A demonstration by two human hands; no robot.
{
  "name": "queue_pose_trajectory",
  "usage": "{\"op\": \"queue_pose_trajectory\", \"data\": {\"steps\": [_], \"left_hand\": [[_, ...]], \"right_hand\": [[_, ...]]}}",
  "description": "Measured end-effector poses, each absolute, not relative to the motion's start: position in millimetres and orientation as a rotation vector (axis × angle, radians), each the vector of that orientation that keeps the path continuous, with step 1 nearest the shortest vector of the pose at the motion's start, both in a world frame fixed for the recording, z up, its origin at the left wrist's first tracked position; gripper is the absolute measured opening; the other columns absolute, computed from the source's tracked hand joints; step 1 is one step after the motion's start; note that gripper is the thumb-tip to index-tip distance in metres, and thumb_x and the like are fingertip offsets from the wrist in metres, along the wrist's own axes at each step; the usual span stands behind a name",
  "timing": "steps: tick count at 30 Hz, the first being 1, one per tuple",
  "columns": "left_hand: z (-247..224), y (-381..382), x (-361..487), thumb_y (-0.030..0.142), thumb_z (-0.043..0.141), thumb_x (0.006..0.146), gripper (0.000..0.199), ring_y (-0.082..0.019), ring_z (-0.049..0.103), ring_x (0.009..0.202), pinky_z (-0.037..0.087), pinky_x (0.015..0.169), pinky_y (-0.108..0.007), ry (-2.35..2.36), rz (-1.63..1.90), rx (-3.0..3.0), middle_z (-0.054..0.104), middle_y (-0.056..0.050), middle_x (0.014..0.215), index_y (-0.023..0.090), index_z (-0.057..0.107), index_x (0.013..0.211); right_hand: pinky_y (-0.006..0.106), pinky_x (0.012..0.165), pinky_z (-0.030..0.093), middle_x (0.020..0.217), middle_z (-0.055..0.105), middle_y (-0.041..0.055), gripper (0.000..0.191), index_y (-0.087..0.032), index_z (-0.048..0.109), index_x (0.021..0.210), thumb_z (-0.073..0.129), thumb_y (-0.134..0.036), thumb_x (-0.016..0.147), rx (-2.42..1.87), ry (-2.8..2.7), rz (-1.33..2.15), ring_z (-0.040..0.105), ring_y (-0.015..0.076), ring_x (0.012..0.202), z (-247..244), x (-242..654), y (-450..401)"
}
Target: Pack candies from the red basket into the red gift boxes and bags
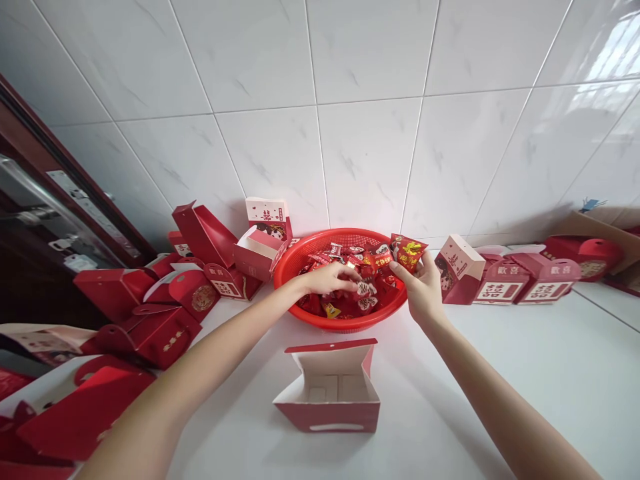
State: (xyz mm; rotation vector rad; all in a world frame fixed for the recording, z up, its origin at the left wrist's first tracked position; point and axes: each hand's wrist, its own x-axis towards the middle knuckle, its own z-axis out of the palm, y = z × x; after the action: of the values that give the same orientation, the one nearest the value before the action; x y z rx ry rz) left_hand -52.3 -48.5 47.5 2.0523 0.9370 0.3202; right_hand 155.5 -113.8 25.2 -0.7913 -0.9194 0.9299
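Note:
A red plastic basket point(345, 325) full of wrapped candies stands against the tiled wall. My left hand point(334, 278) reaches over its candies, fingers curled at a white and red wrapped candy point(367, 289). At the basket's right rim, my right hand point(421, 283) pinches a red and yellow candy packet point(407, 252) between thumb and fingers. In front of the basket, an open red box point(333, 415) shows its pale inside, with no candy visible in it.
Many red gift boxes point(155, 333) crowd the left side. A pink and white box point(260, 250) stands behind them, and closed boxes point(547, 277) line the wall at right. A cardboard carton point(600, 230) sits far right.

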Motion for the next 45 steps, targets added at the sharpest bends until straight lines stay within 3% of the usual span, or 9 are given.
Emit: {"op": "queue_pose_trajectory", "data": {"steps": [4,7,15,21,28,36,45], "left_hand": [[45,-42,-53,0.043,0.079,0.08,0.044,-0.021,0.07,0.082,0.056,0.079,-0.036,0.968,0.544,1.766,0.073,-0.008,0.103,0.014,0.07,0.112],[44,-40,-53,0.041,0.081,0.078,0.044,-0.017,0.068,0.07,0.056,0.075,-0.035,1.041,0.599,1.702,0.073,-0.006,0.094,0.014,0.069,0.112],[46,-40,-55,0.041,0.072,0.081,0.029,-0.022,0.068,0.084,0.054,0.079,-0.032,1.164,0.627,1.963,0.075,-0.007,0.095,0.015,0.074,0.094],[41,-34,-56,0.021,0.056,0.086,0.025,-0.022,0.07,0.088,0.053,0.084,-0.031,1.407,0.519,2.008,0.078,-0.005,0.093,0.018,0.079,0.096],[42,-33,-57,0.025,0.06,0.083,0.022,-0.026,0.071,0.099,0.051,0.095,-0.035,1.425,0.608,2.003,0.079,-0.006,0.102,0.018,0.079,0.092],[46,-41,-57,0.032,0.066,0.084,0.021,-0.022,0.074,0.078,0.056,0.082,-0.033,1.289,0.626,1.919,0.079,-0.004,0.087,0.019,0.077,0.097],[51,-45,-58,0.032,0.072,0.08,0.021,-0.023,0.07,0.078,0.051,0.079,-0.032,1.475,0.619,2.133,0.072,-0.002,0.073,0.018,0.076,0.095]], "right_hand": [[0.05,0.09,0.06,0.103,0.077,0.0043,0.047,-0.026,0.063,0.104,0.088,-0.039,0.067,-0.781,-0.921,0.934,0.074,0.029,0.099,25,155,-114],[0.05,0.091,0.06,0.105,0.077,0.0046,0.046,-0.026,0.063,0.105,0.087,-0.038,0.068,-0.78,-0.928,0.928,0.073,0.0289,0.1,25,155,-114],[0.05,0.091,0.06,0.103,0.077,0.0041,0.046,-0.026,0.063,0.105,0.087,-0.038,0.067,-0.778,-0.923,0.928,0.074,0.028,0.098,23,156,-114],[0.05,0.091,0.061,0.104,0.077,0.0046,0.048,-0.025,0.062,0.105,0.087,-0.04,0.067,-0.799,-0.935,0.924,0.074,0.0285,0.099,24,156,-115],[0.049,0.091,0.061,0.104,0.077,0.0044,0.048,-0.025,0.062,0.105,0.087,-0.039,0.066,-0.811,-0.926,0.921,0.074,0.0283,0.099,24,156,-115],[0.049,0.09,0.061,0.103,0.077,0.0044,0.05,-0.025,0.062,0.105,0.088,-0.039,0.065,-0.806,-0.918,0.939,0.074,0.0282,0.098,26,156,-115],[0.049,0.09,0.061,0.103,0.077,0.0046,0.048,-0.025,0.062,0.104,0.087,-0.039,0.066,-0.804,-0.937,0.922,0.074,0.0286,0.099,26,155,-115]]}}
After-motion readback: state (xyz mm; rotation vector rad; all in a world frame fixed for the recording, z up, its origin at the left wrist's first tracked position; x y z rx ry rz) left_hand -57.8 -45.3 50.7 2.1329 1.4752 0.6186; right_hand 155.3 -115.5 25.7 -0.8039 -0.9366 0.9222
